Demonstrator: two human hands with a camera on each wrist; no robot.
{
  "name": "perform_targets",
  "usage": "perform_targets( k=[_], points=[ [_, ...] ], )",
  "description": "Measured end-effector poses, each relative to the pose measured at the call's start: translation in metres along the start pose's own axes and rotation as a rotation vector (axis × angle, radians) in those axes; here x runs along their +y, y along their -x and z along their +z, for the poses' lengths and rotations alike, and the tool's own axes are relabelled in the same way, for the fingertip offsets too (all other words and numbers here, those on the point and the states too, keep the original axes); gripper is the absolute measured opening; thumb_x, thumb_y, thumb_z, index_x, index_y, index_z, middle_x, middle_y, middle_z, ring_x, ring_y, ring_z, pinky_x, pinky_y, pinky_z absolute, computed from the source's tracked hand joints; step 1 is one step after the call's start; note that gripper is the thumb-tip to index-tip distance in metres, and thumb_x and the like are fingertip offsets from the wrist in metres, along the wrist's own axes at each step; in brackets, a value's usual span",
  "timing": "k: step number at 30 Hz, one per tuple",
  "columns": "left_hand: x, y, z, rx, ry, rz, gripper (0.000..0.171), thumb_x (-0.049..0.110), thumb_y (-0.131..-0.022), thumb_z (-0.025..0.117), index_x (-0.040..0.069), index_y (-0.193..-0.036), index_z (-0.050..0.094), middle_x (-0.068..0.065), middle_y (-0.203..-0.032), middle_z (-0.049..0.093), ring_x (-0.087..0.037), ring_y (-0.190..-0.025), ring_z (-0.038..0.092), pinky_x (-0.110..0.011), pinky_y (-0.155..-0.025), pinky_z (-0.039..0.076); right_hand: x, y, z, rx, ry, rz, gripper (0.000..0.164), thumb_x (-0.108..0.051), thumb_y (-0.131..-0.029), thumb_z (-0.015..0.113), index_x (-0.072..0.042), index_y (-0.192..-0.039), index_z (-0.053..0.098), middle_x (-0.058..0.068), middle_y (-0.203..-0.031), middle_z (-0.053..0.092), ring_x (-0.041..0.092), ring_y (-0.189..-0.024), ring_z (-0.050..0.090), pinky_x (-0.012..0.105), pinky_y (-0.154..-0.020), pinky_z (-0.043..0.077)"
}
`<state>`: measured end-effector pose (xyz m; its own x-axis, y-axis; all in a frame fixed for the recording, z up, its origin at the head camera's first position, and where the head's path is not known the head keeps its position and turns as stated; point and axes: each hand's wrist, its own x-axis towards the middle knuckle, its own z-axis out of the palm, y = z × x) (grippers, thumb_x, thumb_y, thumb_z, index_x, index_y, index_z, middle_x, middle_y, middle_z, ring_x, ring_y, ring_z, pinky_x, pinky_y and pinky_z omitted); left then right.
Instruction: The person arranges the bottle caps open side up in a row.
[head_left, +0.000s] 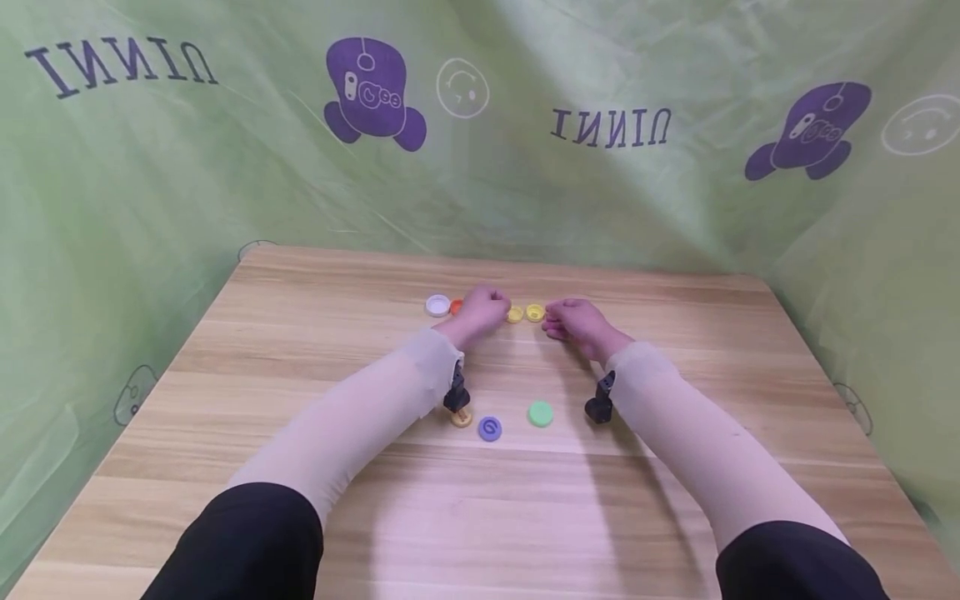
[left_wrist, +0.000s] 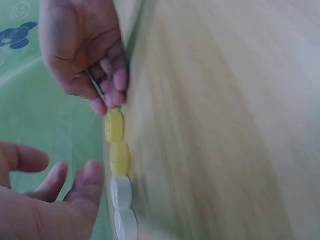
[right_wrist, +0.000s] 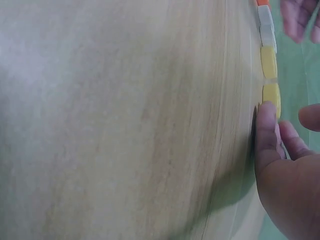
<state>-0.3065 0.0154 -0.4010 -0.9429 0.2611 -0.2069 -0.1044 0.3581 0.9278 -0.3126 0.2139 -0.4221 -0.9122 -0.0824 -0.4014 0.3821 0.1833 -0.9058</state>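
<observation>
A row of round discs runs along the far side of the wooden table. Its right end has two yellow discs, the outer one (head_left: 535, 312) and its neighbour (head_left: 514, 314). Against the outer disc, the extended fingertips of my right hand (head_left: 581, 321) rest, seen best in the right wrist view. My left hand (head_left: 482, 313) hovers by the middle of the row, fingers loosely bent and apart, holding nothing. Beside it in the left wrist view are two white discs, one (left_wrist: 121, 191) next to the yellow and another (left_wrist: 126, 224) below. From the head, the left hand hides these.
At the row's left end lie a white disc (head_left: 438, 305) and a partly covered orange disc (head_left: 455, 307). Nearer me are a tan disc (head_left: 461, 417), a blue disc (head_left: 490, 428) and a green disc (head_left: 540, 413). A green curtain (head_left: 480, 192) hangs behind the table.
</observation>
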Motion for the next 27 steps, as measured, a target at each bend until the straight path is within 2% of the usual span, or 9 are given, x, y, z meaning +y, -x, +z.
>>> perform_targets(
  k=[3,5,7,11,14,20,27],
  points=[
    [-0.006,0.005,0.000,-0.097,-0.069,-0.018,0.022,0.005,-0.102,0.051,-0.010,-0.113,0.062,-0.004,-0.083,0.053,-0.015,-0.072,0.051,-0.025,-0.064,0.045,-0.001,0.000,0.001,0.015,0.016,0.004,0.045,-0.010,-0.110,0.043,0.015,-0.147,0.038,0.014,-0.114,0.056,0.009,-0.085,0.062,0.018,-0.083,0.057],
    [-0.009,0.008,0.002,-0.152,-0.090,-0.029,0.023,0.005,-0.102,0.052,-0.010,-0.116,0.063,-0.006,-0.089,0.059,-0.015,-0.077,0.055,-0.025,-0.069,0.051,-0.003,0.000,0.003,0.023,0.018,0.007,0.045,-0.011,-0.110,0.044,0.014,-0.148,0.038,0.015,-0.116,0.056,0.009,-0.085,0.062,0.018,-0.082,0.057],
    [-0.010,0.010,0.004,-0.178,-0.092,-0.040,0.026,0.006,-0.103,0.054,-0.010,-0.122,0.063,-0.011,-0.101,0.064,-0.017,-0.086,0.061,-0.026,-0.076,0.055,-0.005,0.001,0.005,0.024,0.017,0.010,0.045,-0.010,-0.110,0.045,0.014,-0.148,0.039,0.015,-0.118,0.057,0.009,-0.085,0.062,0.018,-0.082,0.057],
    [-0.009,0.011,0.006,-0.191,-0.038,-0.062,0.033,0.008,-0.106,0.053,-0.011,-0.133,0.058,-0.021,-0.128,0.063,-0.027,-0.109,0.064,-0.029,-0.088,0.057,-0.008,0.002,0.007,0.016,0.015,0.017,0.044,-0.010,-0.110,0.045,0.013,-0.147,0.040,0.015,-0.118,0.057,0.010,-0.085,0.062,0.018,-0.082,0.057],
    [-0.010,0.010,0.006,-0.195,-0.014,-0.072,0.035,0.007,-0.108,0.050,-0.010,-0.137,0.056,-0.023,-0.136,0.060,-0.032,-0.119,0.062,-0.031,-0.091,0.057,-0.009,0.002,0.008,0.012,0.023,0.019,0.044,-0.012,-0.111,0.045,0.013,-0.146,0.040,0.016,-0.118,0.058,0.010,-0.086,0.062,0.019,-0.083,0.057],
    [-0.012,0.007,0.006,-0.194,0.005,-0.070,0.035,0.007,-0.107,0.050,-0.011,-0.137,0.055,-0.024,-0.136,0.060,-0.032,-0.119,0.062,-0.031,-0.091,0.057,-0.009,0.002,0.009,0.008,0.031,0.013,0.044,-0.013,-0.111,0.045,0.014,-0.146,0.041,0.017,-0.120,0.058,0.010,-0.088,0.062,0.019,-0.084,0.057],
    [-0.013,0.005,0.006,-0.196,-0.014,-0.069,0.037,0.009,-0.106,0.053,-0.011,-0.136,0.055,-0.023,-0.131,0.062,-0.030,-0.113,0.064,-0.030,-0.089,0.057,-0.006,0.002,0.010,-0.009,0.044,0.017,0.043,-0.012,-0.110,0.046,0.014,-0.144,0.043,0.014,-0.113,0.060,0.010,-0.086,0.062,0.019,-0.082,0.057]
  ],
)
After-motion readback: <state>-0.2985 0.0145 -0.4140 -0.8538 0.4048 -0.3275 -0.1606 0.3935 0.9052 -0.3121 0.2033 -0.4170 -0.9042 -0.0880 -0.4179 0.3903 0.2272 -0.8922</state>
